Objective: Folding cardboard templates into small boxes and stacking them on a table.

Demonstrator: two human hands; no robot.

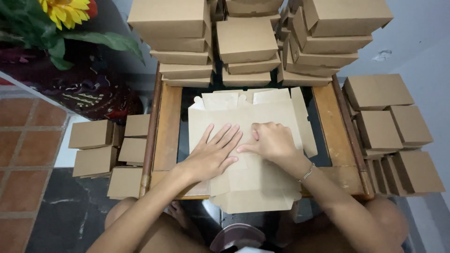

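A flat, unfolded brown cardboard box blank [243, 117] lies on a small wooden table with a dark glass top [168, 131]. My left hand [213, 153] rests flat on the blank, fingers spread and pointing up-right. My right hand [272, 140] presses on the blank just beside it, fingers curled with the fingertips pushing down near the middle crease. A thin bracelet [307, 173] sits on my right wrist. The blank's lower flaps [253, 199] hang over the table's near edge.
Stacks of folded brown boxes [246, 40] fill the table's far side. More folded boxes stand on the floor at the left [93, 136] and at the right [389, 126]. A sunflower with green leaves [65, 11] is at the top left. My knees flank the table.
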